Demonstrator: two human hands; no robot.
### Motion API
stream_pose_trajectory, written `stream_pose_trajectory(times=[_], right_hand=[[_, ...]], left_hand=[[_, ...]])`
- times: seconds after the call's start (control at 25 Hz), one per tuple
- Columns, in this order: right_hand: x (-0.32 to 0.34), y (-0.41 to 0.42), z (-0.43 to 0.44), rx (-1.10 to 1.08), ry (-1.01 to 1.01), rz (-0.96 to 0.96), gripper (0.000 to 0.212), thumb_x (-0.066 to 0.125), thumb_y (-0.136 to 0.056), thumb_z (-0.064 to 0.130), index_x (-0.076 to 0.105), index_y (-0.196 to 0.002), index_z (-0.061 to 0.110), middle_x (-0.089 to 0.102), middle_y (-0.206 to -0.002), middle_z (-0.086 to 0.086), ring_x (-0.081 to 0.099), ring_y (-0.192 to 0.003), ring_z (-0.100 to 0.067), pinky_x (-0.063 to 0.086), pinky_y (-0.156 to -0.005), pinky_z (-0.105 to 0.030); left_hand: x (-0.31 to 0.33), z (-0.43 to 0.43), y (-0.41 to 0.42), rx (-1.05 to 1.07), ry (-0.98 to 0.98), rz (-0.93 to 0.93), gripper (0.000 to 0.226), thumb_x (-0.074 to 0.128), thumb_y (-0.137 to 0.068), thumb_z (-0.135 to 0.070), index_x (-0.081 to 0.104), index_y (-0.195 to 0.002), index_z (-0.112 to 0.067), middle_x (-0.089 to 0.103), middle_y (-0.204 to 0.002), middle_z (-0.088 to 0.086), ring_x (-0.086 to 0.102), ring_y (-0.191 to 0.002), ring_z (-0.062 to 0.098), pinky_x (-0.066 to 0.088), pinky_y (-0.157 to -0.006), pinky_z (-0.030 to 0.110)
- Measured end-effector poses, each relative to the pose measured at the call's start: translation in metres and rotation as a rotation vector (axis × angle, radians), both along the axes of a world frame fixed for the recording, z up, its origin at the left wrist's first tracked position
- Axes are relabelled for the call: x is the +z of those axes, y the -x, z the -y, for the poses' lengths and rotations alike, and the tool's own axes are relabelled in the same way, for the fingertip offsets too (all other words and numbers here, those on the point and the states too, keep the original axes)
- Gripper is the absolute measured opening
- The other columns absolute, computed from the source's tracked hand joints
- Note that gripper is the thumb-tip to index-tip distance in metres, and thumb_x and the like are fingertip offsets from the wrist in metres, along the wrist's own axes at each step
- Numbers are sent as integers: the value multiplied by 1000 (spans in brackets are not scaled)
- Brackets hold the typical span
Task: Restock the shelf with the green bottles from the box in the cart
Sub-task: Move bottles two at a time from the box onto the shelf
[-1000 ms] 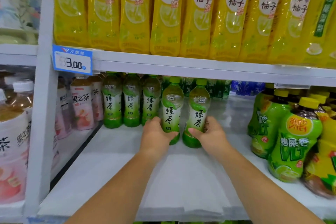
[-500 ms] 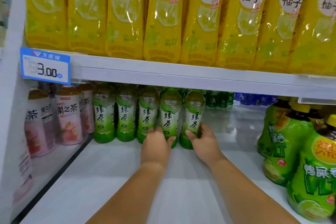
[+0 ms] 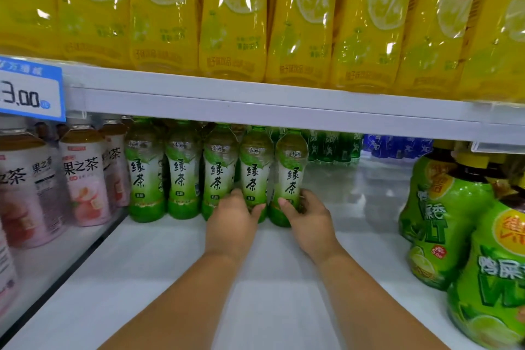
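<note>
Placement at the row's end. My left hand (image 3: 231, 219) curls round the base of one green bottle (image 3: 254, 170); my right hand (image 3: 308, 219) grasps the base of its neighbour (image 3: 291, 173). Both bottles stand upright on the white shelf (image 3: 255, 293), beside the green-tea row (image 3: 181, 170), caps close under the upper shelf edge (image 3: 255, 111). Risks, as I judge them: both grips sit low, so a sideways drag on release could tip a tall bottle into the row; any lift could strike a cap on the edge above. The box and cart lie out of view.
</note>
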State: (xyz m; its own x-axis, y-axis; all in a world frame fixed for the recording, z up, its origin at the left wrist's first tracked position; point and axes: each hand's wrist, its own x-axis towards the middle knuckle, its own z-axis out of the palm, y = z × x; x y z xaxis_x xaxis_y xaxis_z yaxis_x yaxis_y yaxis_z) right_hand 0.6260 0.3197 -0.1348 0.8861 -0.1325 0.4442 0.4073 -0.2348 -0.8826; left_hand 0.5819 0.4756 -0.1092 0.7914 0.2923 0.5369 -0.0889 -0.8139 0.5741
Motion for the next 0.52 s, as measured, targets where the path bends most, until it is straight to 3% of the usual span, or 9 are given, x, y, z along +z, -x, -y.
stream_pose_trajectory(times=[0.16, 0.28, 0.52], right_hand=[[1, 2, 0, 30, -18, 17, 16, 78, -78, 40, 71, -91, 47, 76, -89, 16, 71, -85, -4, 57, -76, -25], [3, 2, 1, 11, -39, -3, 15, 79, -78, 40, 72, -91, 42, 76, -90, 14, 71, -85, -3, 58, -77, -25], [11, 14, -1, -38, 11, -89, 11, 75, -86, 36, 66, -93, 35, 72, -92, 11, 71, -88, -10, 57, -80, -28]], left_hand=[[-2, -1, 0, 22, 4, 5, 40, 71, -84, -52, 61, -99, -17, 68, -96, 3, 65, -90, 25, 51, -70, 33], [0, 0, 3, 21, -29, 2, 43, 67, -87, -51, 59, -109, -15, 65, -104, 4, 64, -96, 25, 51, -73, 34], [2, 1, 20, 21, -94, -160, 41, 42, -101, -43, 54, -121, -9, 54, -125, 12, 59, -109, 31, 48, -81, 39]])
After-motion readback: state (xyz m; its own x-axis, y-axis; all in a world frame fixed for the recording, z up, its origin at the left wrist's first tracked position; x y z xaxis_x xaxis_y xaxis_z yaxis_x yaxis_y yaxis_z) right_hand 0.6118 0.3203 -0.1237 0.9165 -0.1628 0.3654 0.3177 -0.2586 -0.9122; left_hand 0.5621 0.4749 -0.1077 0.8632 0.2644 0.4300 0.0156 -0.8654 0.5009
